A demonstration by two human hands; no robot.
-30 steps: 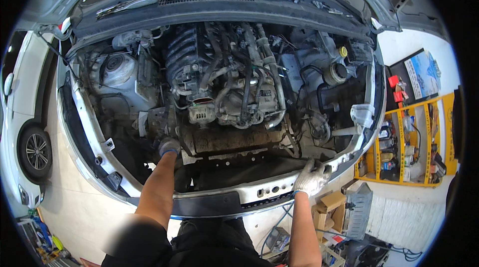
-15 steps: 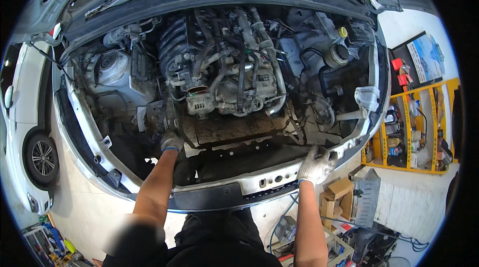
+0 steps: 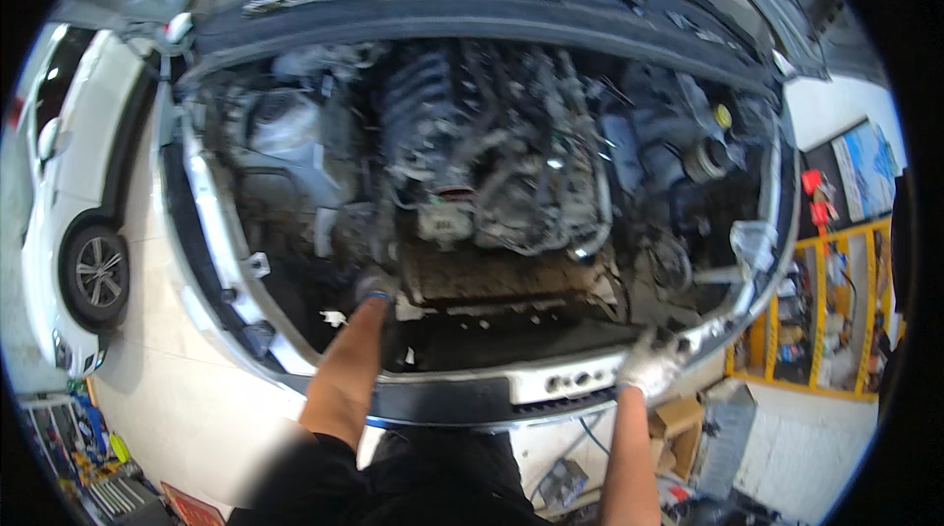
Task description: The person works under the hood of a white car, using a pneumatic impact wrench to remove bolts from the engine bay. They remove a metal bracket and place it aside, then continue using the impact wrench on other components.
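Beneath the raised hood lies a car's engine bay with the dusty engine (image 3: 511, 202) in its middle. My left hand (image 3: 376, 284), in a pale work glove with a blue cuff, reaches down beside the engine's lower left. Its fingers are blurred and lost in the dark, so any hold is hidden. My right hand (image 3: 651, 361), gloved in grey-white, rests on the front crossmember (image 3: 560, 380), right of its row of holes. Its fingers look apart and stretched over the rail's inner edge, though smeared by motion.
A white car (image 3: 74, 202) stands at the left. To the right are a yellow shelf rack (image 3: 772, 329) with small goods and a cardboard box (image 3: 677, 420) on the floor. A yellow-capped reservoir (image 3: 723, 117) sits at the bay's back right. Tools (image 3: 103, 462) lie at lower left.
My view has swung, so the whole scene sits farther right and lower, and is blurred. Both hands stay at about the same places on the car.
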